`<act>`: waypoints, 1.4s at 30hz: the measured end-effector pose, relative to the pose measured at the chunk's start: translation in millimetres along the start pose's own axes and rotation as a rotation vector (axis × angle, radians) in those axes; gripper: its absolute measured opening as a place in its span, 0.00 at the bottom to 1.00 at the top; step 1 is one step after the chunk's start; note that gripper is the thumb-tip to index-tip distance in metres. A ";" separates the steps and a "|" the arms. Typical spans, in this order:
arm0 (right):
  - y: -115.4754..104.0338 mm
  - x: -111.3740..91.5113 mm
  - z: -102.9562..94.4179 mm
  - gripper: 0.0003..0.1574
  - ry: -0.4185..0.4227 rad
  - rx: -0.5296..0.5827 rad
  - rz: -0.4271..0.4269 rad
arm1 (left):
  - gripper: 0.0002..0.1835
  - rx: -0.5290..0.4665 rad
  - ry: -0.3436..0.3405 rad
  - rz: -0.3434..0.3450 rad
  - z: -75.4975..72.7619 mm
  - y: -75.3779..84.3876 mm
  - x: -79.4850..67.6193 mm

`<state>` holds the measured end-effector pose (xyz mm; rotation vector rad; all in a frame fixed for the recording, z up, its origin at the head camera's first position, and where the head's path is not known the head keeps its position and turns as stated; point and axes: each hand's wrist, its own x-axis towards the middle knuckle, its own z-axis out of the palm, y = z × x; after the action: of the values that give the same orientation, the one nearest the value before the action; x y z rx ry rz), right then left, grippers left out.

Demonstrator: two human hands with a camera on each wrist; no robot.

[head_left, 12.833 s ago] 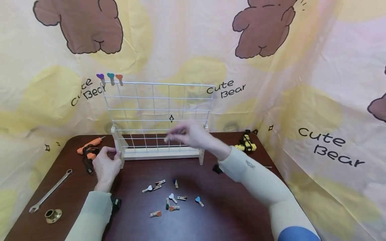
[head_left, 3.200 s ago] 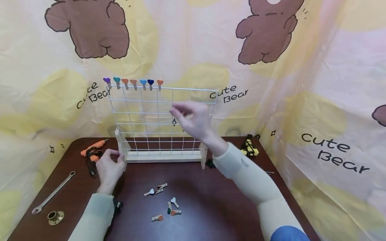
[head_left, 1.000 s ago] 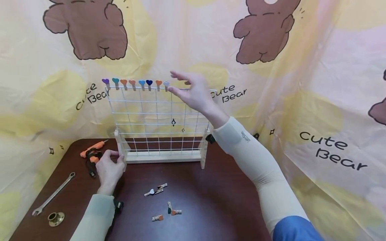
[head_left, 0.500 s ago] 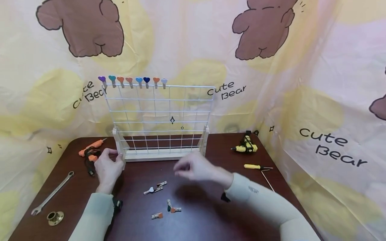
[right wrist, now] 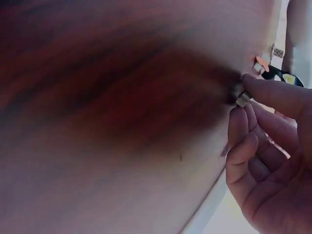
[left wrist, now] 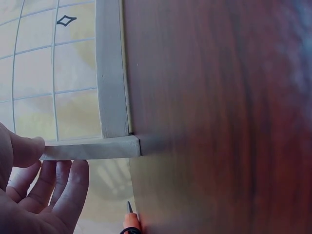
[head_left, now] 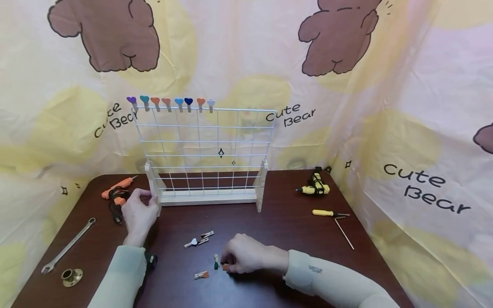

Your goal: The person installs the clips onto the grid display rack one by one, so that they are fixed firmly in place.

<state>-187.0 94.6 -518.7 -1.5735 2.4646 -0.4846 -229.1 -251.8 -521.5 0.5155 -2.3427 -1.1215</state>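
- The wire rack (head_left: 208, 199) is gripped at its left wooden upright by the left hand (head_left: 139, 211).
- An orange clip (head_left: 225, 267), in front of the rack, is pinched by the right hand (head_left: 246, 254); a green clip (head_left: 216, 261) lies just beside it.
- Other loose clips (head_left: 191, 243) are separated from the rack's base by a strip of tabletop (head_left: 289, 231).
- Eight heart clips (head_left: 179, 102) are fastened along the rack's top edge, from its left corner to just past middle.
- Left of the rack, a wrench (head_left: 69, 246) is set along the table edge; right of it, a screwdriver (head_left: 322, 212) is placed near the opposite edge.

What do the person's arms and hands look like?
The left hand and right hand wear no gloves. Both long fabric sleeves are pale, with greenish cuffs; dark lettering marks the right one. A small black device sits beside the left cuff.
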 end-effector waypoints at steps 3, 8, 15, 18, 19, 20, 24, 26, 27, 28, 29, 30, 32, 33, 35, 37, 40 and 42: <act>5.8 -1.5 -19.6 0.05 0.083 0.011 -0.063 | 0.14 -0.002 0.004 0.009 -0.5 0.7 -0.1; 10.5 13.3 -94.7 0.06 0.352 0.089 -0.126 | 0.14 -0.004 0.025 0.026 -1.5 0.3 0.4; 5.4 52.4 -234.0 0.07 0.723 0.188 -0.100 | 0.14 0.005 -0.002 0.003 1.0 -1.2 0.6; 2.7 67.5 -280.4 0.07 0.837 0.218 -0.021 | 0.15 0.001 0.001 -0.006 1.8 -1.2 1.1; 2.1 71.7 -291.6 0.07 0.866 0.219 0.012 | 0.14 -0.001 -0.001 -0.010 1.8 -1.0 1.1; 2.6 76.0 -300.4 0.07 0.885 0.233 0.042 | 0.15 -0.003 -0.005 -0.015 1.7 -0.7 0.9; 10.4 93.2 -317.3 0.05 0.908 0.241 0.066 | 0.15 -0.003 -0.016 -0.027 0.5 -0.3 0.5; 14.9 98.7 -317.5 0.05 0.887 0.252 0.086 | 0.15 0.000 -0.016 -0.027 0.1 -0.7 0.4; 16.5 100.4 -316.8 0.05 0.877 0.255 0.092 | 0.15 0.002 -0.014 -0.024 0.2 -1.1 0.4; 18.0 101.0 -315.7 0.05 0.869 0.251 0.104 | 0.14 0.000 -0.007 -0.014 0.6 -1.1 0.3; 19.1 101.0 -314.5 0.06 0.864 0.240 0.115 | 0.14 -0.001 0.000 -0.007 1.2 -1.3 0.3; 19.9 100.6 -313.2 0.08 0.862 0.220 0.122 | 0.13 -0.006 0.009 0.001 1.9 -1.8 0.5; 17.7 96.7 -310.2 0.16 0.879 0.156 0.130 | 0.12 -0.014 0.026 0.017 3.1 -2.4 0.4; 16.2 94.0 -307.8 0.20 0.901 0.105 0.108 | 0.12 -0.017 0.035 0.024 3.5 -2.7 0.5; 13.8 87.9 -299.0 0.25 0.969 -0.006 0.025 | 0.11 -0.022 0.047 0.030 4.0 -3.1 0.4; 11.8 81.0 -284.3 0.25 1.038 -0.101 -0.091 | 0.12 -0.025 0.053 0.038 3.8 -3.2 0.2; 12.7 73.5 -249.4 0.17 1.034 -0.124 -0.253 | 0.12 -0.020 0.058 0.045 3.1 -3.3 0.1; 13.6 68.7 -219.6 0.13 0.934 -0.049 -0.269 | 0.12 -0.018 0.062 0.048 2.2 -3.1 0.4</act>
<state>-297.8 76.3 -317.5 -2.0285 2.8491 -1.5034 -230.3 -252.5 -525.2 0.4779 -2.2783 -1.0880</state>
